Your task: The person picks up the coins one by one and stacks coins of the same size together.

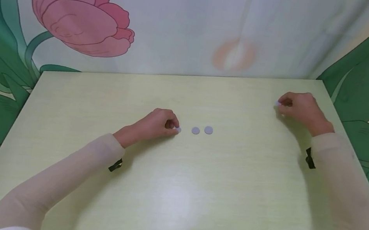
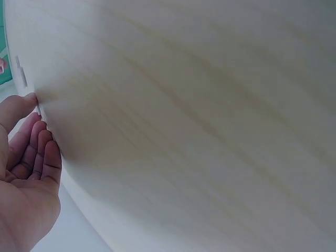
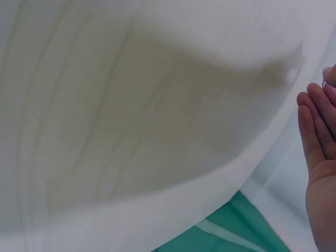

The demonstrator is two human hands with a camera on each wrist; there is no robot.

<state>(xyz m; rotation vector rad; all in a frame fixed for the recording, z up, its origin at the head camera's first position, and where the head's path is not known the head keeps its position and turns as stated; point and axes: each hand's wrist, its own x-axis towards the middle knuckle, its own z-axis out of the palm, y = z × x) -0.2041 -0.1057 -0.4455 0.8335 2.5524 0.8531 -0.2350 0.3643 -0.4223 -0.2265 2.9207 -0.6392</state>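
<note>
Two small flat silver-grey discs, coin-like in shape, lie side by side mid-table: one disc (image 1: 195, 130) and, just right of it, another disc (image 1: 208, 130). Left of them my left hand (image 1: 152, 125) pinches a similar disc (image 1: 178, 129) by its edge, thumb and fingertips down at the table surface. In the left wrist view the left hand (image 2: 31, 152) shows its other fingers curled. Near the table's far right corner my right hand (image 1: 303, 110) holds a disc (image 1: 277, 103) between thumb and fingertips, above its shadow. The right hand (image 3: 323, 121) is partly cut off in the right wrist view.
The pale wood-grain table (image 1: 172, 200) fills most of the head view. Behind it hangs a light curtain (image 1: 183, 24) printed with a pink flower, and green leaf prints flank both sides. A black strap piece (image 1: 310, 158) hangs below the right sleeve.
</note>
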